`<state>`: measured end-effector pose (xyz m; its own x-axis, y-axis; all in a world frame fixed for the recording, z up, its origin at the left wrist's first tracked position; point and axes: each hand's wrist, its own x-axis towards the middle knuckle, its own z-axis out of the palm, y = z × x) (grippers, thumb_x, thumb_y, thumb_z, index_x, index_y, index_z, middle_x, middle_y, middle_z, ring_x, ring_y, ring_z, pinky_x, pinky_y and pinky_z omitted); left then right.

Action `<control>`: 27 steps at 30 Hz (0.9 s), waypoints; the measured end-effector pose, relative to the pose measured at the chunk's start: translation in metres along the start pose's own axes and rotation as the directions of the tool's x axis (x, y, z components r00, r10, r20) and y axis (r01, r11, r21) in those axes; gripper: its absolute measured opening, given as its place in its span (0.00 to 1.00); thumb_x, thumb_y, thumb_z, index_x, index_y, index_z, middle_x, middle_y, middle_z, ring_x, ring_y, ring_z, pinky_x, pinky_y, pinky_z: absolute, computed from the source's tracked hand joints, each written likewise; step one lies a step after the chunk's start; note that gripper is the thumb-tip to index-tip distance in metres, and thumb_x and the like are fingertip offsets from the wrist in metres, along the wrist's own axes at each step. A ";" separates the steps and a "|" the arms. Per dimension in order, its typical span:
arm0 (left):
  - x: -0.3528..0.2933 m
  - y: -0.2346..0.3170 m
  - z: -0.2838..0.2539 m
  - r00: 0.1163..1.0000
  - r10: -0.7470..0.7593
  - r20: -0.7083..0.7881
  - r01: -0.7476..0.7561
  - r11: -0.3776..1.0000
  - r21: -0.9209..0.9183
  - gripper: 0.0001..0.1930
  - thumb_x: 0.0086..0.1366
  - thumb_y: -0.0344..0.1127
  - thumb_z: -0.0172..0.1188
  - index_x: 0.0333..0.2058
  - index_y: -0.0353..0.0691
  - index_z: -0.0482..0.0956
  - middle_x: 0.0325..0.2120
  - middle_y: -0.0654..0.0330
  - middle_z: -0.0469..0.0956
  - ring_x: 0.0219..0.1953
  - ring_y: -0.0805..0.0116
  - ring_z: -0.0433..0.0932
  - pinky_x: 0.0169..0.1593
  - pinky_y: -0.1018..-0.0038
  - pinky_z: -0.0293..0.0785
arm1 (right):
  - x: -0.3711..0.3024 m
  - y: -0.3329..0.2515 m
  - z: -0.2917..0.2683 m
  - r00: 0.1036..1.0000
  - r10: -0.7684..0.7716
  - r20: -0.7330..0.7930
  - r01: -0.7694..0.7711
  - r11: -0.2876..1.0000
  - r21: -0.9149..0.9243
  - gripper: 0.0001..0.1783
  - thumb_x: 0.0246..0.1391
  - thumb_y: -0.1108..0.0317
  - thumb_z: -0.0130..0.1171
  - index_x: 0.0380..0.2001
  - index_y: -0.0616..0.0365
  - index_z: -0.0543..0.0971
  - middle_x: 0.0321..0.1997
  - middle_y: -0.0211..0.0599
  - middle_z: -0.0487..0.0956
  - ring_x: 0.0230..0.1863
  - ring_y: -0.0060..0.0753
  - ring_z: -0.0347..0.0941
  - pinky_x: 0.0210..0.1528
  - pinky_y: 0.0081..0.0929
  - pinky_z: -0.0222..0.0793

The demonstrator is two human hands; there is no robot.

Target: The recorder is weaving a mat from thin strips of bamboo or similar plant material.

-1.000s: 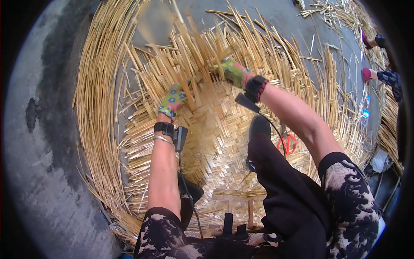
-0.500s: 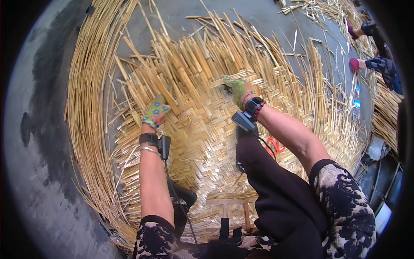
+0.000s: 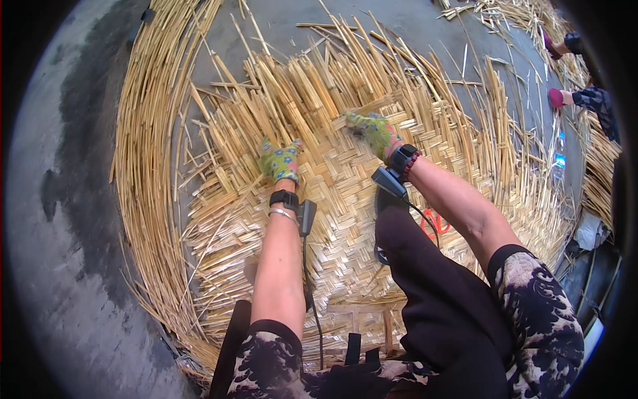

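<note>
A mat woven of flattened reed strips (image 3: 345, 199) spreads under me, with loose strip ends fanning out along its far edge. My left hand (image 3: 280, 161), in a green flowered glove, lies palm down on the weave near the left-hand strips, thumb and fingers apart. Farther right, my right hand (image 3: 379, 135), in a matching glove, has its fingers closed at a reed strip (image 3: 380, 104) that slants up off the mat. The fingertips there are partly blurred. Dark boxes on cables are strapped at both wrists.
A long bundle of reeds (image 3: 143, 166) curves along the left side on the grey floor (image 3: 73, 286). Red stool-like markings (image 3: 435, 223) show beside my knee. At the far right are a co-worker's sleeve (image 3: 595, 106), a pink shoe (image 3: 557, 98), a plastic bottle (image 3: 559, 166) and more reeds.
My left hand has let go of a strip at the left and moved right, onto the weave. The right hand stays in nearly the same place, with a strip now raised beside it.
</note>
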<state>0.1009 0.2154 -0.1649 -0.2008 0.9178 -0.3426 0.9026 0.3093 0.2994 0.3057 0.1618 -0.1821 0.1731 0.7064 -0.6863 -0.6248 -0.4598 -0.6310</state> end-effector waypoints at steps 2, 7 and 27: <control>-0.004 0.004 -0.009 0.999 -0.014 0.042 0.018 0.996 -0.089 0.43 0.39 0.52 0.68 0.52 0.35 0.62 0.44 0.45 0.71 0.46 0.51 0.71 0.47 0.65 0.68 | 0.005 0.005 0.015 0.995 -0.089 0.048 0.093 0.992 -0.083 0.12 0.52 0.68 0.53 0.40 0.59 0.76 0.35 0.30 0.77 0.30 0.18 0.72 0.29 0.15 0.66; -0.012 0.005 -0.004 0.999 0.003 0.051 0.000 0.999 -0.044 0.44 0.41 0.51 0.67 0.55 0.37 0.58 0.37 0.49 0.75 0.41 0.53 0.73 0.44 0.63 0.67 | 0.017 0.039 -0.006 0.992 -0.041 -0.117 0.009 0.964 -0.264 0.11 0.51 0.69 0.55 0.39 0.58 0.76 0.29 0.27 0.77 0.24 0.17 0.71 0.25 0.15 0.66; -0.036 0.084 0.027 0.726 0.683 0.079 -0.686 0.728 0.007 0.10 0.46 0.39 0.57 0.27 0.43 0.79 0.26 0.55 0.76 0.32 0.55 0.74 0.38 0.65 0.69 | -0.005 -0.048 -0.055 0.893 -0.445 0.075 0.390 0.679 -0.622 0.15 0.40 0.71 0.62 0.36 0.59 0.77 0.31 0.29 0.79 0.32 0.17 0.72 0.35 0.18 0.67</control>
<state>0.1947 0.2014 -0.1517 0.5012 0.8577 -0.1149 0.7974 -0.4062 0.4463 0.3763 0.1507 -0.1682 0.3754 0.8753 -0.3049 0.1175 -0.3713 -0.9211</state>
